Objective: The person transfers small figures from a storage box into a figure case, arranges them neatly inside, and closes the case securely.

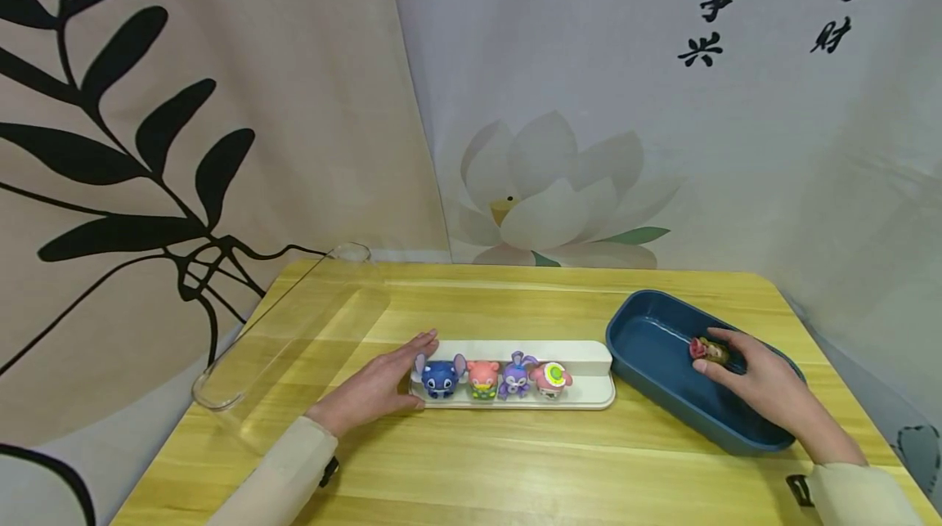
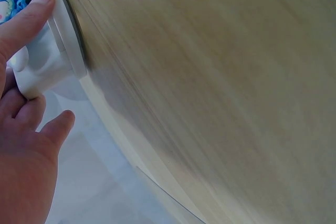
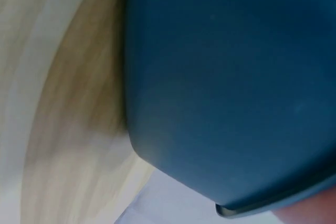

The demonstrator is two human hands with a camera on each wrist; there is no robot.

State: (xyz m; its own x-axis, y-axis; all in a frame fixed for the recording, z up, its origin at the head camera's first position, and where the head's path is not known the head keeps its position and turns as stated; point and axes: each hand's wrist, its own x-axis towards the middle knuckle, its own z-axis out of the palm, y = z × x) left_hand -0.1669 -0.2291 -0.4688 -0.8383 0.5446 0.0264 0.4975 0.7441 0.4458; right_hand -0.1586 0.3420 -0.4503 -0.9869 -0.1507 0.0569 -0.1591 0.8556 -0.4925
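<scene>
My left hand [image 1: 375, 391] grips the left end of a white stepped display stand [image 1: 592, 395]. In the left wrist view the thumb [image 2: 29, 22] lies on the stand's edge, with other fingers round its end. Along the stand's lower step sit several small figurines: a blue one with big ears [image 1: 440, 380], a coral-pink one [image 1: 483, 381], a purple long-eared one [image 1: 517, 379] and a pink one with a yellow-green patch [image 1: 550, 380]. My right hand [image 1: 765, 383] pinches a small red-and-gold figurine [image 1: 708, 351] over the blue basin [image 1: 666, 403]. The right wrist view shows mostly the basin's outer wall [image 3: 220, 87].
At the table's left edge lies a long clear plastic cover [image 1: 290, 338]. The wooden table [image 1: 500, 469] backs onto a printed curtain [image 1: 331, 101]. The basin stands slanted at the right, its near-left side close to the stand's right end.
</scene>
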